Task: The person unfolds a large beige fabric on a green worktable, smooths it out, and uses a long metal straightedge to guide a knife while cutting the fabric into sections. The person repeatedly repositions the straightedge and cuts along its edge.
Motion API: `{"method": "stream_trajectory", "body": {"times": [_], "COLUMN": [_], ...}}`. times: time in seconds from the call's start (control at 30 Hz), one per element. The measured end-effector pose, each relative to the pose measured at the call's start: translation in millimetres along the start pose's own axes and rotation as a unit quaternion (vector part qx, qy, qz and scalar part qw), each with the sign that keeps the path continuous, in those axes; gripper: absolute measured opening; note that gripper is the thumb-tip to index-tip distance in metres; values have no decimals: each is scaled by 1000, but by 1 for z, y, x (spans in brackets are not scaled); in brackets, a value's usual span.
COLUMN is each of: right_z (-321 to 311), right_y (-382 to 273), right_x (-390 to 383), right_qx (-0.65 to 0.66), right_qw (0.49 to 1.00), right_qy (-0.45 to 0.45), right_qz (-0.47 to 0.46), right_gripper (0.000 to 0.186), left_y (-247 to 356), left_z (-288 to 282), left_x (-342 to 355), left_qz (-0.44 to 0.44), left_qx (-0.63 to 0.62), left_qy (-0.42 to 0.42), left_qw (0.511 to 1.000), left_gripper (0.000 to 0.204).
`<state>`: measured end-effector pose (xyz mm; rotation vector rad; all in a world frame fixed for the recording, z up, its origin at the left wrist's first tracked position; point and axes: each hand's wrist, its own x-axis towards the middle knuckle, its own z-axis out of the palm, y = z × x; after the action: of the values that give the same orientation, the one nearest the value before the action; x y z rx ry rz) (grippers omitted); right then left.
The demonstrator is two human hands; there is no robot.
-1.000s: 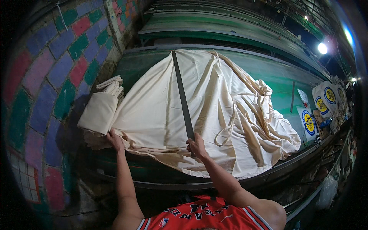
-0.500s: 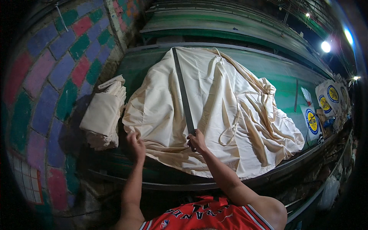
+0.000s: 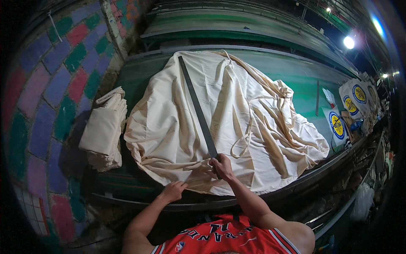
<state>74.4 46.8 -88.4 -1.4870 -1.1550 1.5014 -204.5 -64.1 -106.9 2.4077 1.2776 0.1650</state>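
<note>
A: Item: cream cloth [image 3: 237, 122], spread over green worktop [image 3: 296, 76], hem at near edge.
B: Grips?
A: Right hand [image 3: 220, 166] closed on long ruler [image 3: 196, 108]; left hand [image 3: 173, 190] pinching hem. Risk: ruler probably skews if cloth slides.

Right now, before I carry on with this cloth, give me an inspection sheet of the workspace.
Surface: long green table, mostly draped.
Job's things: cream cloth spread and wrinkled; long dark straightedge lying across it from the far edge to the near edge.
Clutter: folded cream cloth stack at the left end; printed sacks and a thin dark strip at the right.
Hands: right hand holding the straightedge's near end; left hand on the cloth's near hem.
Cables: nothing seen.
Surroundings: painted block wall on the left, bright lamp upper right, second green table beyond.
</note>
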Motion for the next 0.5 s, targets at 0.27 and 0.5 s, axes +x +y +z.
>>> {"method": "stream_trajectory", "body": {"times": [0.27, 0.5], "right_z": [14, 24], "right_y": [-11, -7], "right_x": [6, -1], "right_qx": [5, -1], "right_qw": [1000, 1000], "right_qy": [-23, -24], "right_qz": [-1, 5], "right_gripper": [20, 19], "left_y": [1, 14], "left_z": [-17, -28], "left_x": [-34, -23], "left_qz": [-222, -172], "left_qx": [-198, -230], "left_qy": [-284, -113], "left_qw": [912, 951], "left_gripper": [32, 34]}}
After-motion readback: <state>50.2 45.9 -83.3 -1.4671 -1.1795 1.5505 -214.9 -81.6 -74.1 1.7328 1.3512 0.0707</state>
